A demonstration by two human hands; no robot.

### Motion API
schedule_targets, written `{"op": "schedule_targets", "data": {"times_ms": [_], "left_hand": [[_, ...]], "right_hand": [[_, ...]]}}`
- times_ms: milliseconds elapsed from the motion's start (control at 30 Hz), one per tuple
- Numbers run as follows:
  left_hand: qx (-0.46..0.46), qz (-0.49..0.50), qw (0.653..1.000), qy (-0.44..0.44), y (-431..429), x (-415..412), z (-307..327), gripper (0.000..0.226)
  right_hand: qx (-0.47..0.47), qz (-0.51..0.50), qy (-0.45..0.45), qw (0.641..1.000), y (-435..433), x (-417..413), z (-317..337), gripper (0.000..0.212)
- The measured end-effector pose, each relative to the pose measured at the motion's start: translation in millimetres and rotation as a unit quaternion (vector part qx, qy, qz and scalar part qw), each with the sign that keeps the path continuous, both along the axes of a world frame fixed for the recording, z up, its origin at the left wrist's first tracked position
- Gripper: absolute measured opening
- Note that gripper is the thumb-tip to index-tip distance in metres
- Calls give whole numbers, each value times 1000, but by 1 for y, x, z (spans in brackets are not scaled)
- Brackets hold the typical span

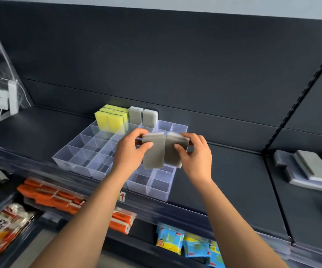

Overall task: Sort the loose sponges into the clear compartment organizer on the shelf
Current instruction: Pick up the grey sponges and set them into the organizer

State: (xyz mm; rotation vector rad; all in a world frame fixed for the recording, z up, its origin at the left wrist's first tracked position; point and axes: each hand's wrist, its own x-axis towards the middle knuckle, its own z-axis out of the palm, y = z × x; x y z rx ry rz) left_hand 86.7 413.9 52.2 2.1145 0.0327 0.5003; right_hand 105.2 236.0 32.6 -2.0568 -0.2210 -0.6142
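Left grip (131,149) pinched the left grey sponge (153,151) between thumb and fingers. Right grip (193,153) pinched the right grey sponge (173,149) the same way. The two hung upright, long edges touching, just above the middle of the clear organizer (75,151), in no cell yet

Back row already held the yellow sponges (110,118) on end and, to their right, two standing grey sponges (142,116)

Step as I judged it: part the pair and seat each on end in its own cell, grey beside grey. Foam gives, so a light pinch near the top seemed enough. The clear dividers were hard to read, so better to lower straight down and feel for the wall than to push sideways. The tray looked light and might skate on the shelf

Surface: dark matte shelf (224,171) with a dark back panel, organizer sitting close to the front lip. Beyond the slotted upright (299,97) to the right lay a loose heap of grey sponges (311,169). Orange packs (50,196) and blue packets (191,246) lay on the shelf below. White power strip (11,97) with cables at far left
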Motion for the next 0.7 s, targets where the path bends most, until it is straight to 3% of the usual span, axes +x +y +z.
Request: {"op": "schedule_targets", "data": {"times_ms": [700], "left_hand": [[-11,83,997,2,93,121,-9,23]], "right_hand": [[12,41,63,997,97,131,-4,26]]}}
